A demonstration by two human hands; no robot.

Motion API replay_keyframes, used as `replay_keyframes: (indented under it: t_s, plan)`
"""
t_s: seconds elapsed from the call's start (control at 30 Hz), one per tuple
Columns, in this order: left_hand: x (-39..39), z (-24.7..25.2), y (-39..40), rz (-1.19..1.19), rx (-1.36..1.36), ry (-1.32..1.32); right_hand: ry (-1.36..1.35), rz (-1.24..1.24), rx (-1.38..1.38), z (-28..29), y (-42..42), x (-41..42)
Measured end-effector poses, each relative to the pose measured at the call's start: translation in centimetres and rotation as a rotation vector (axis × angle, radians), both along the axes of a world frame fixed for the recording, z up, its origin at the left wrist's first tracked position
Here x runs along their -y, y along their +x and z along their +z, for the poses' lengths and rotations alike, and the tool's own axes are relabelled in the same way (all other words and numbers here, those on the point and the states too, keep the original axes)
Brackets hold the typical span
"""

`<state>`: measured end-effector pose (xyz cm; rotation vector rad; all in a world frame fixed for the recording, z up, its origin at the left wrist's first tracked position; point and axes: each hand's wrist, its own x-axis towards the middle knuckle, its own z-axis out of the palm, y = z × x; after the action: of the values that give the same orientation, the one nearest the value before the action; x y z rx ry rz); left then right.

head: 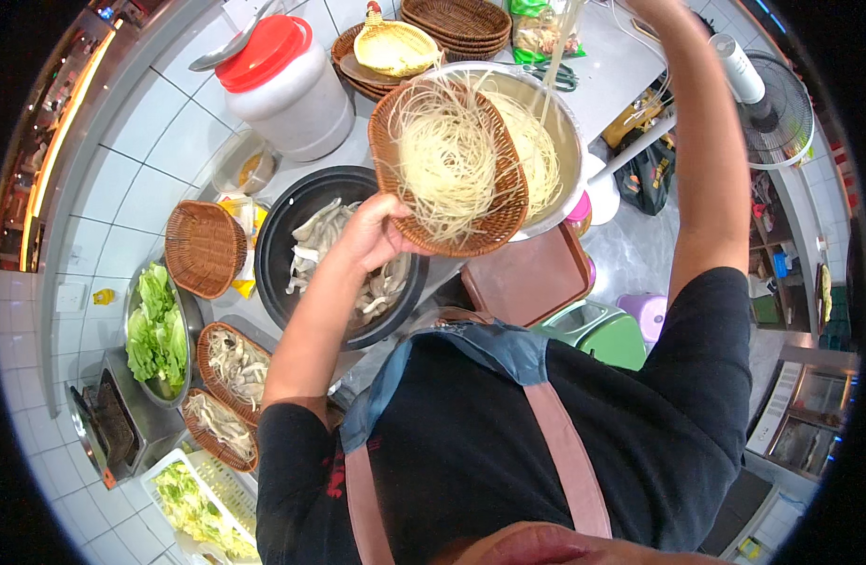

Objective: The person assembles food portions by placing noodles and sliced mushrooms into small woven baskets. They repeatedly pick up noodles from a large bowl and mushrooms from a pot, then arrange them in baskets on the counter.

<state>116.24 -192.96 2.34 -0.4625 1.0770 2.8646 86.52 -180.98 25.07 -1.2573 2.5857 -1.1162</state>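
Note:
My left hand [376, 229] grips the near edge of a brown wicker basket [500, 226], tilted and heaped with thin pale noodles [447, 159]. Behind the basket is a large metal basin [573, 138] with more noodles [528, 134] inside. Some long strands [559, 56] stretch from the basin up past the top edge. My right arm [712, 162] is raised; its hand lies beyond that edge, so its hold is hidden. Below my left hand stands a black pot [278, 212] of oyster mushrooms [323, 226], partly covered by my forearm.
Left of the pot are an unfilled wicker basket [206, 247], lettuce [158, 332] in a metal bowl, and two baskets of mushrooms [239, 367]. A red-lidded white tub [292, 113] stands behind. Stacked baskets [458, 28] and scissors [563, 76] lie farther back. A fan [775, 109] is at right.

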Motion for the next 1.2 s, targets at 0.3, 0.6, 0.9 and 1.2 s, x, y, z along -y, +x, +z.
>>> replay_keyframes:
  t_s: [0.3,0.6,0.9,1.2]
  plan:
    - [-0.4,1.1,1.6,0.114,0.004,0.011,0.337,0.287,0.776,-16.7,1.2,-0.3]
    - [-2.1,1.3,0.8,0.0,-0.015,0.106,-0.051,0.551,1.162,-18.8,1.8,6.1]
    - [-2.4,0.4,-0.4,-0.002,0.08,-0.01,-0.154,0.584,0.595,-14.7,2.7,6.1]
    - [-1.0,-0.4,-1.1,0.123,-0.05,0.07,0.002,0.655,-0.074,-12.4,8.9,-3.2]
